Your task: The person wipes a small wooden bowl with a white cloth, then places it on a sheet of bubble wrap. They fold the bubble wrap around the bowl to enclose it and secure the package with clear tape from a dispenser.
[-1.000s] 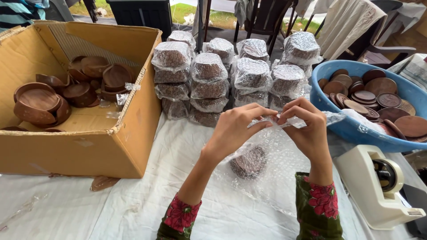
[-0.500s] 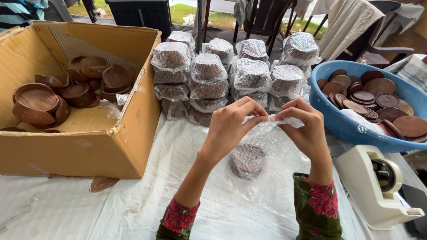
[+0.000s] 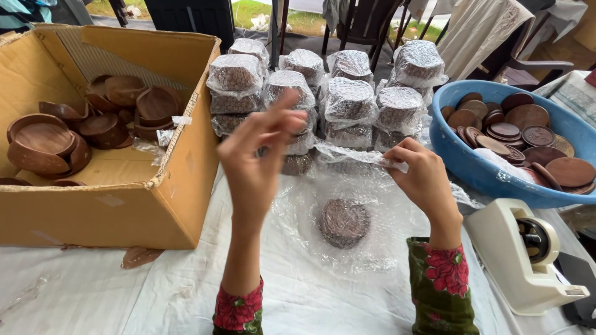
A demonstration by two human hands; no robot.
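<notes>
**Left hand off the wrap; right hand holds the edge**

Packages: wrapped stacks (image 3: pixel 323 93), round and brown under clear bubble wrap, stand two high in rows at upper centre of the frame. Cardboard box (image 3: pixel 180 167), tan, open-topped, fills the left of the frame; brown wooden bowls (image 3: pixel 74 127) lie loose inside, and a small white label (image 3: pixel 181 120) sits on its right wall near the rim. Blue tub (image 3: pixel 478 167) at the right of the frame holds flat brown discs (image 3: pixel 528 139). White tape dispenser (image 3: pixel 521 254) at lower right, on the bench (image 3: pixel 155 298), which is covered in white cloth.

Hands: right hand (image 3: pixel 425 180) at centre right, thumb and fingers pinched on the upper edge of the bubble wrap (image 3: pixel 366 198). The sheet hangs from that grip and spreads over the bench at centre. A round stack (image 3: pixel 343 222) lies under the wrap, bottom centre, between the two forearms. Left hand (image 3: pixel 257 155) raised at centre left, fingers loosely spread, gripping nothing, blurred.

Change from 0.5 s earlier: both hands then pinched the wrap edge close together; the left has since let go and swung away leftward. Right hand's grip and the stack's place unchanged.
</notes>
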